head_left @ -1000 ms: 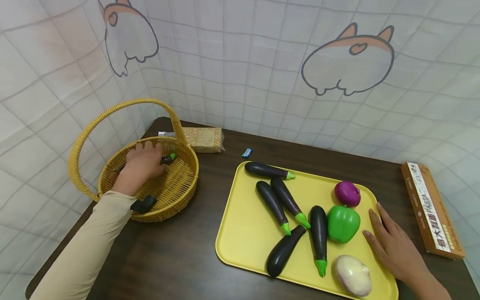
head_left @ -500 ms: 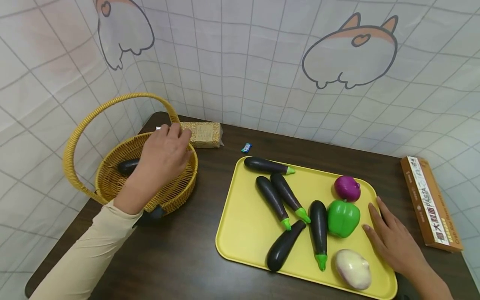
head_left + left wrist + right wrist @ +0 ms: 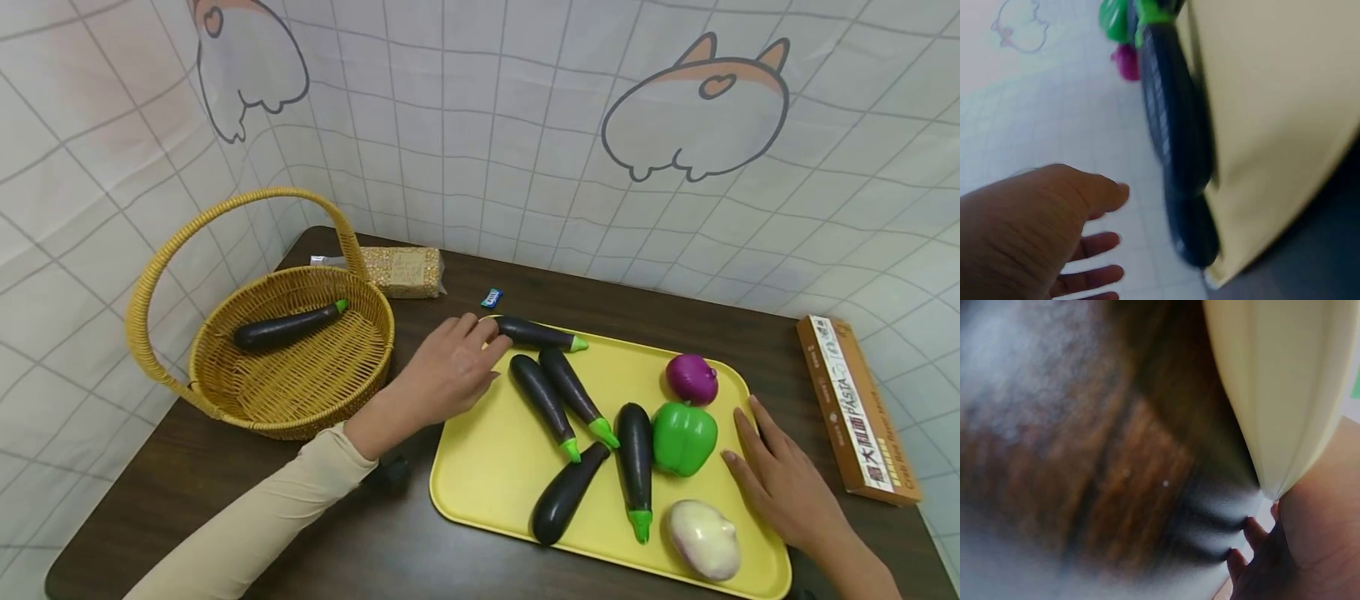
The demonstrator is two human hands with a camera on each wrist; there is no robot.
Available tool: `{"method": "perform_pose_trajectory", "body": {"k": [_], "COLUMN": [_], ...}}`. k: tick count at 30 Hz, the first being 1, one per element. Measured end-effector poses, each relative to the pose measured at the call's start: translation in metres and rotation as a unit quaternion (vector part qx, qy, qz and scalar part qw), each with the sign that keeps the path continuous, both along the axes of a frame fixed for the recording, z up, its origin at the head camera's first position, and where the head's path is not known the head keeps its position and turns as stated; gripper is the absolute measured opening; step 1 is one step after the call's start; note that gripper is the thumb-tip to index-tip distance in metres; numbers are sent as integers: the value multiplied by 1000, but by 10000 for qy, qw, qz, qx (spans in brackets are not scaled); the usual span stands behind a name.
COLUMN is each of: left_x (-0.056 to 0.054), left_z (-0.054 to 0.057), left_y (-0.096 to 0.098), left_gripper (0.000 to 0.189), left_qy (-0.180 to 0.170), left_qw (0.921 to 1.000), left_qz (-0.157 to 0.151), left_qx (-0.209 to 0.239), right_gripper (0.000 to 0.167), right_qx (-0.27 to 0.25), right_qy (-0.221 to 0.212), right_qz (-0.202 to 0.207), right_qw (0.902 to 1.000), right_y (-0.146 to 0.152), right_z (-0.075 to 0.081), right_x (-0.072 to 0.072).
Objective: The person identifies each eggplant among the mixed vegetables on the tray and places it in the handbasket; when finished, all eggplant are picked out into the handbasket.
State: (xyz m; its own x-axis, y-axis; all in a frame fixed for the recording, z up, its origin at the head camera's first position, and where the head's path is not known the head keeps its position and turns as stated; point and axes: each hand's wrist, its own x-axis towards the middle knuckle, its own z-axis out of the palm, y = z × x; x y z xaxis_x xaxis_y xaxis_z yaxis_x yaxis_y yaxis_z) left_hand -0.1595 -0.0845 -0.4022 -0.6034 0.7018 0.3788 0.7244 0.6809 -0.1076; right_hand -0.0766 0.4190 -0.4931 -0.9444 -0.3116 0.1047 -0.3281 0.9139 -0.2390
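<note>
Our left hand, fingers apart, hovers by the far eggplant; our right hand, fingers spread, rests on the tray.

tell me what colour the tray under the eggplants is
Yellow; the tray shows best in the head view.

Dark brown tabletop, wood-grained, with rounded left corners, bearing five items. The yellow tray, rectangular and round-cornered, serves as reference. Left of the tray, and apart from it, stands a wicker basket with a tall arched handle. Beyond the tray and to its left lies a clear packet of yellowish grains. Just beyond the tray's far left corner lies a small blue sachet. Right of the tray lies an orange-brown box marked PASTA.
</note>
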Motion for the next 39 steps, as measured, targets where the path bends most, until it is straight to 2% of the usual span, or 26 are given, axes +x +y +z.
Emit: {"method": "perform_pose_trajectory", "body": {"k": [4, 9, 13, 17, 24, 31, 39], "left_x": [3, 5, 3, 1, 1, 7, 10], "left_z": [-16, -31, -41, -47, -52, -57, -52], "left_y": [18, 32, 38, 43, 44, 44, 43], "left_gripper": [42, 45, 45, 44, 38, 40, 35], "left_qy": [-257, -597, -660, -564, -443, -870, -1201], "left_qw": [9987, 9930, 9897, 9905, 9930, 9868, 9824], "left_qz": [-429, -1008, -1258, -1253, -1052, -1126, -1115], "left_qx": [72, 162, 196, 4, -302, -771, -895], "right_gripper": [67, 67, 67, 68, 68, 67, 68], "right_qx": [-16, -24, 19, 57, -38, -67, -139], "right_qy": [47, 4, -82, -94, -110, -47, -112], "right_qz": [1, -17, -66, -94, -37, -19, -8], "right_qw": [10000, 10000, 9999, 9999, 9999, 10000, 9998], "right_y": [0, -2, -3, -3, -1, -1, 1], "right_z": [1, 2, 3, 2, 0, 1, 0], "right_x": [-1, 1, 1, 1, 1, 2, 0]}}
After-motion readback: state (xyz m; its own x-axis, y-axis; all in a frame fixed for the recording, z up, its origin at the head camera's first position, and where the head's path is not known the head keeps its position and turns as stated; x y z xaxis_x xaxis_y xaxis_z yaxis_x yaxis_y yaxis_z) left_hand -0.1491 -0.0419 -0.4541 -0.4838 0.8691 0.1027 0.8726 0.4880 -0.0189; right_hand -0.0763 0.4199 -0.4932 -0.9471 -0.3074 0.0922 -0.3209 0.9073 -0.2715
